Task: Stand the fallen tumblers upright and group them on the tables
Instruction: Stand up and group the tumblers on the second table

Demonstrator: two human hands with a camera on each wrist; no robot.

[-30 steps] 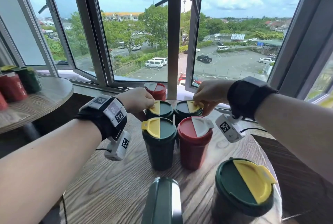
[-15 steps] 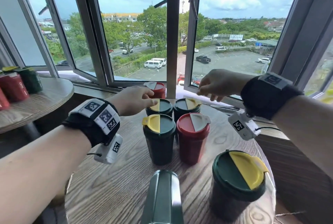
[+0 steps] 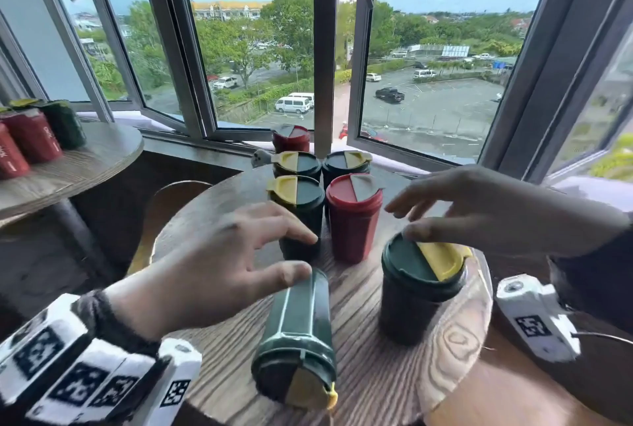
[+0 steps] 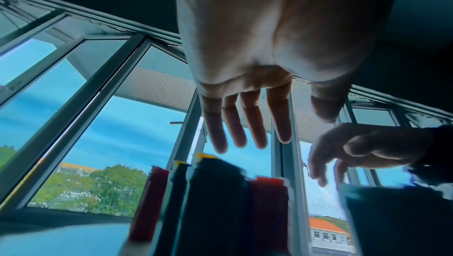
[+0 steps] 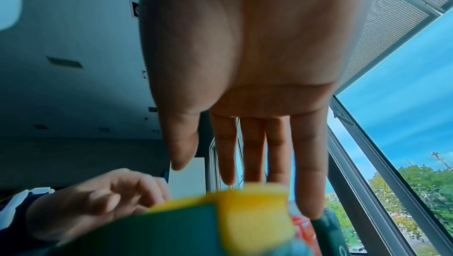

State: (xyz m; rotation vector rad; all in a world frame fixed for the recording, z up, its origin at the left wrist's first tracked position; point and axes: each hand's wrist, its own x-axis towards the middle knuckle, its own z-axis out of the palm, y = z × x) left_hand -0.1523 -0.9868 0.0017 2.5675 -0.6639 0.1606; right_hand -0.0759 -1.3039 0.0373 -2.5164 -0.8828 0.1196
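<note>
Window light falls on my round wooden counter, where a green tumbler lies fallen beside five grouped upright. My left hand hovers spread and empty above it; my right hand, fingers loose, touches the near upright tumbler. Next I'd grip and stand the fallen one.

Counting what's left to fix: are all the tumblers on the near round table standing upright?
No. One green tumbler lies on its side at the table's near edge.

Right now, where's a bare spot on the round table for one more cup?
Bare wood shows on the round table left of the standing tumblers, and between the fallen tumbler and the near upright one. The back is crowded.
</note>
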